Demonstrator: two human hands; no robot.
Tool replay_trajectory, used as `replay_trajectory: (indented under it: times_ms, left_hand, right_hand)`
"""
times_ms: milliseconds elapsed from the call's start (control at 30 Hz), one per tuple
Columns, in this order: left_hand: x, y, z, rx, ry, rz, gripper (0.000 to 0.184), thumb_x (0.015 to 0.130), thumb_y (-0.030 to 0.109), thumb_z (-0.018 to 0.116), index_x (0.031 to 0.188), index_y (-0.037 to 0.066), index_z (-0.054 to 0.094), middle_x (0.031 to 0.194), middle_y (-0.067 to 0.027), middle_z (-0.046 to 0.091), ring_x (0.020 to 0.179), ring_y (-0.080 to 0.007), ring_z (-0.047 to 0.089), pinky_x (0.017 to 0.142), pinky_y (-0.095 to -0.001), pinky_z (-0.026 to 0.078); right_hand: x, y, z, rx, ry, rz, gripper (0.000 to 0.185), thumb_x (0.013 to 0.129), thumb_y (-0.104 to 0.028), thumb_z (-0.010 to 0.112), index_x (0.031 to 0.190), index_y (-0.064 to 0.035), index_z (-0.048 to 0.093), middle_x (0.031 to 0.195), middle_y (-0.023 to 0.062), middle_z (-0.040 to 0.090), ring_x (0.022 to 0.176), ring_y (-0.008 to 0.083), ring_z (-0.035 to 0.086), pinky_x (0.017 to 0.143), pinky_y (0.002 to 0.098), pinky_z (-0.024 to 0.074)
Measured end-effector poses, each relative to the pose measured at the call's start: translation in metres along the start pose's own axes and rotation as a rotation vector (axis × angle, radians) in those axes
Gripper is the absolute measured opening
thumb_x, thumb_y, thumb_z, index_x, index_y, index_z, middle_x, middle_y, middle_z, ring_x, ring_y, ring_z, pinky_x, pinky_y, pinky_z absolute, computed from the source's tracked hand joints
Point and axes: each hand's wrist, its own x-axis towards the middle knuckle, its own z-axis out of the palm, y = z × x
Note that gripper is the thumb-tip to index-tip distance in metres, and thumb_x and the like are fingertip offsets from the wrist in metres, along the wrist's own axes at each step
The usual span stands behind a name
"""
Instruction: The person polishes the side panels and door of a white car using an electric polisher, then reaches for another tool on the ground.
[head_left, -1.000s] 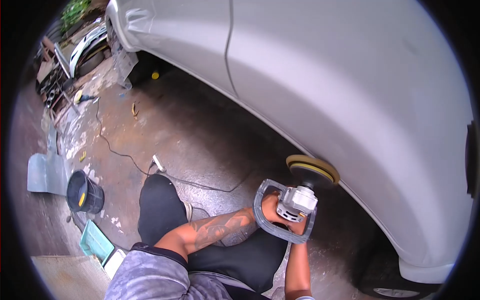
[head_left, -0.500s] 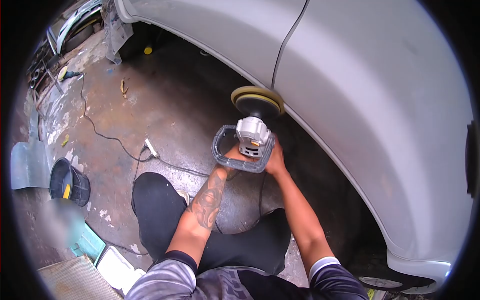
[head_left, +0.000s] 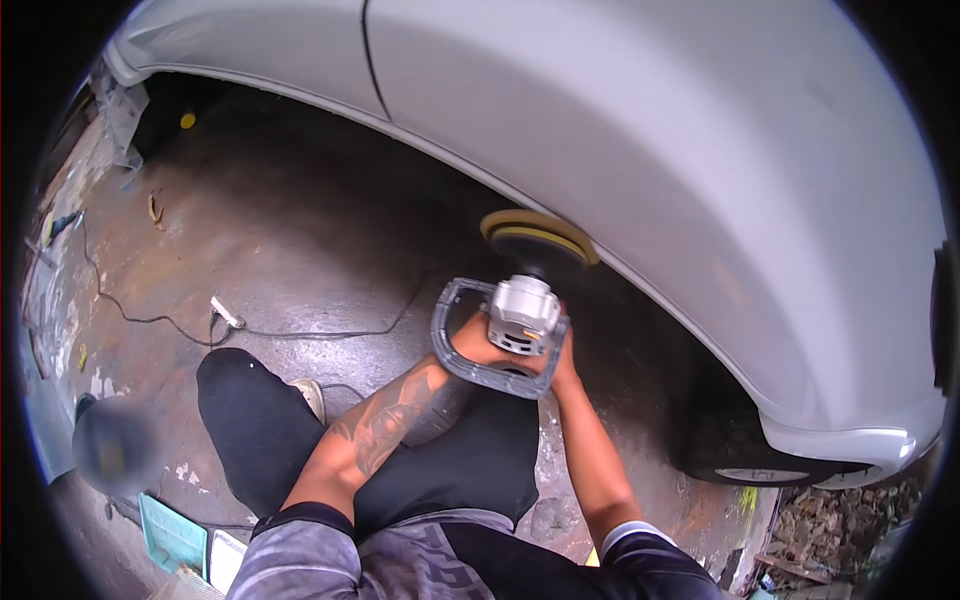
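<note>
A car polisher point(head_left: 525, 305) with a grey head and a black loop handle point(head_left: 486, 378) is held out in front of me. Its round yellow pad point(head_left: 545, 222) looks blurred and meets the lower edge of the silver car body point(head_left: 640, 160). My left hand point(head_left: 477, 342) is closed around the polisher inside the loop, with its fingers mostly hidden behind the tool. On the other side, my right hand point(head_left: 564, 358) grips the machine's body, partly covered by the loop handle.
A dark cord point(head_left: 340, 332) with a white connector point(head_left: 227, 312) runs over the stained floor point(head_left: 200, 250). At lower left lies a turquoise tray point(head_left: 172, 535), near a blurred dark bucket. A wheel point(head_left: 735, 450) shows under the car at right, beside rubble point(head_left: 840, 530).
The polisher and both hands have moved rightward along the car's lower edge, away from the door seam. My view has shifted the same way, bringing the wheel and rubble into sight.
</note>
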Motion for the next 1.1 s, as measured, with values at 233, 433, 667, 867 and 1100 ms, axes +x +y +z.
replay_trajectory:
  times_ms: [233, 433, 667, 867, 1100]
  left_hand:
    - [0.019, -0.002, 0.098, -0.044, -0.119, 0.021, 0.061, 0.068, 0.03, 0.091, 0.12, 0.005, 0.071, 0.116, -0.0159, 0.073, 0.11, -0.0315, 0.069, 0.102, -0.0418, 0.051]
    - [0.027, 0.001, 0.086, 0.175, -0.044, 0.245, 0.078, 0.064, 0.027, 0.093, 0.133, 0.005, 0.064, 0.136, -0.0182, 0.063, 0.133, -0.032, 0.053, 0.115, -0.0422, 0.039]
    - [0.014, 0.028, 0.008, -0.115, 0.013, 0.131, 0.106, 0.056, 0.018, 0.097, 0.146, 0.001, 0.046, 0.135, -0.0171, 0.061, 0.127, -0.0297, 0.057, 0.112, -0.0388, 0.042]
    - [0.005, 0.025, -0.06, -0.081, 0.138, 0.118, 0.091, 0.056, 0.018, 0.1, 0.136, 0.003, 0.06, 0.131, -0.01, 0.066, 0.122, -0.0202, 0.059, 0.109, -0.0352, 0.045]
    - [-0.028, 0.018, -0.132, -0.089, 0.298, -0.07, 0.098, 0.059, 0.02, 0.098, 0.142, -0.002, 0.051, 0.133, -0.0133, 0.064, 0.124, -0.0236, 0.059, 0.111, -0.0358, 0.042]
  right_hand:
    - [-0.1, 0.066, -0.083, 0.025, -0.092, 0.203, 0.099, 0.067, -0.034, 0.092, 0.15, -0.0095, 0.045, 0.147, 0.011, 0.053, 0.136, 0.0312, 0.049, 0.117, 0.0446, 0.036]
    - [-0.082, 0.086, -0.076, -0.054, 0.022, -0.02, 0.068, 0.068, -0.026, 0.088, 0.127, -0.0073, 0.06, 0.119, 0.0094, 0.065, 0.107, 0.0245, 0.064, 0.095, 0.0393, 0.0512]
    - [0.034, -0.026, -0.015, -0.608, 0.204, -0.668, 0.025, 0.088, -0.036, 0.065, 0.092, -0.0114, 0.07, 0.079, 0.0083, 0.066, 0.069, 0.0299, 0.065, 0.062, 0.0415, 0.0523]
    - [0.063, -0.033, 0.04, -0.197, 0.003, -0.359, 0.056, 0.073, -0.034, 0.082, 0.118, -0.0079, 0.06, 0.111, 0.0111, 0.065, 0.101, 0.0294, 0.063, 0.089, 0.0416, 0.0492]
    - [0.11, -0.088, 0.099, 0.047, -0.096, -0.135, 0.085, 0.055, -0.033, 0.093, 0.125, -0.0044, 0.056, 0.121, 0.0194, 0.063, 0.117, 0.0394, 0.06, 0.101, 0.0457, 0.0472]
